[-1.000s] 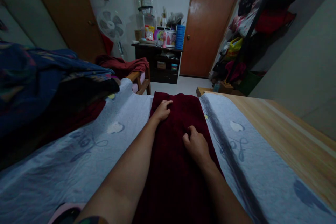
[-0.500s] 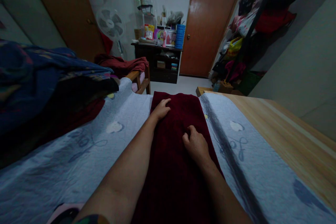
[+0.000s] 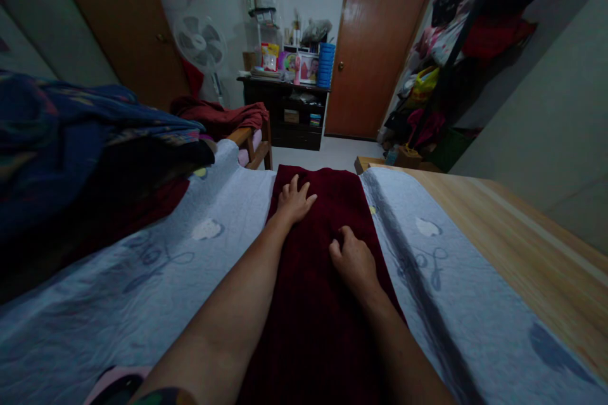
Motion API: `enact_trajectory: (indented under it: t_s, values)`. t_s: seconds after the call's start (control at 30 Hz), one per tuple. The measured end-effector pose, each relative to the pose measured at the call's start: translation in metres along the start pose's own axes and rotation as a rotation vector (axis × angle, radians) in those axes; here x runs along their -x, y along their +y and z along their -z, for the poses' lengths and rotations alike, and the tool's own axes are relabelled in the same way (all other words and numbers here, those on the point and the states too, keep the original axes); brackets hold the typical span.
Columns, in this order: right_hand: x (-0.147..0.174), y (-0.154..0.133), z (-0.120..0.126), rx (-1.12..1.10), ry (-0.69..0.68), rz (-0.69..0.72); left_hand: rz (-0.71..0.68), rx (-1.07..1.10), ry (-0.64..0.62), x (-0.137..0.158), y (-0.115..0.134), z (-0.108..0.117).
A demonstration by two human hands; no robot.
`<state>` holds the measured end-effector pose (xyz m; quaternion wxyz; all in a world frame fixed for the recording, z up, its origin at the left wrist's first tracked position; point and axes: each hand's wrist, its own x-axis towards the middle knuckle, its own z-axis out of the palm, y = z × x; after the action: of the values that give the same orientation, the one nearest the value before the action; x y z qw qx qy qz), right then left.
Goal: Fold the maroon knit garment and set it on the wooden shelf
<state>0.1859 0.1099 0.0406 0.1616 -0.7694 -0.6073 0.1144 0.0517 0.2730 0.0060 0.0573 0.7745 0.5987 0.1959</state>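
A long, dark red cloth lies spread lengthwise over the bed in front of me, its far end at the bed's edge. My left hand rests palm down near that far end, left of the cloth's middle, fingers spread. Closer to me and to the right, my right hand sits on the same cloth. Its fingers are loosely bent, with a small gap between thumb and forefinger; the other fingers are mostly hidden beneath the hand. No bunched fabric shows in either hand.
A pale blue patterned bedsheet surrounds the cloth. Heaped clothes lie on the left, and a wooden board runs along the right. Past the bed are a fan, a dark cabinet and a door.
My left hand has shifted slightly right and turned flatter, with its fingers now spread on the cloth. My right hand has stayed in about the same place.
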Motion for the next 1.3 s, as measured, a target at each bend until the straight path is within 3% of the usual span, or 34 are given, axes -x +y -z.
enact_trajectory:
  t_s: [0.13, 0.2, 0.4, 0.7, 0.9, 1.13, 1.2, 1.3]
  values:
    - [-0.001, 0.000, 0.000, 0.000, -0.011, -0.006, -0.098, -0.033, 0.253, 0.001, 0.008, 0.014]
    - [-0.001, 0.000, 0.001, -0.001, -0.014, -0.005, -0.174, -0.005, 0.277, 0.000, 0.012, 0.020]
    - [0.000, -0.002, 0.003, -0.003, -0.021, -0.011, -0.158, 0.097, -0.046, -0.001, 0.014, 0.013]
    - [0.001, -0.003, 0.004, 0.008, -0.042, -0.017, -0.124, 0.072, -0.142, -0.003, 0.004, -0.004]
    - [0.000, -0.004, 0.004, 0.023, -0.044, -0.027, -0.035, 0.040, -0.267, -0.003, 0.003, -0.002]
    - [0.001, -0.004, 0.004, 0.021, -0.039, -0.019, -0.035, 0.049, -0.273, -0.002, 0.005, 0.002]
    - [0.003, -0.006, 0.005, 0.042, 0.011, 0.007, -0.047, 0.060, -0.265, -0.002, 0.004, 0.001]
    - [0.008, -0.012, 0.006, 0.046, 0.214, 0.127, -0.057, 0.075, -0.251, -0.002, 0.002, 0.000]
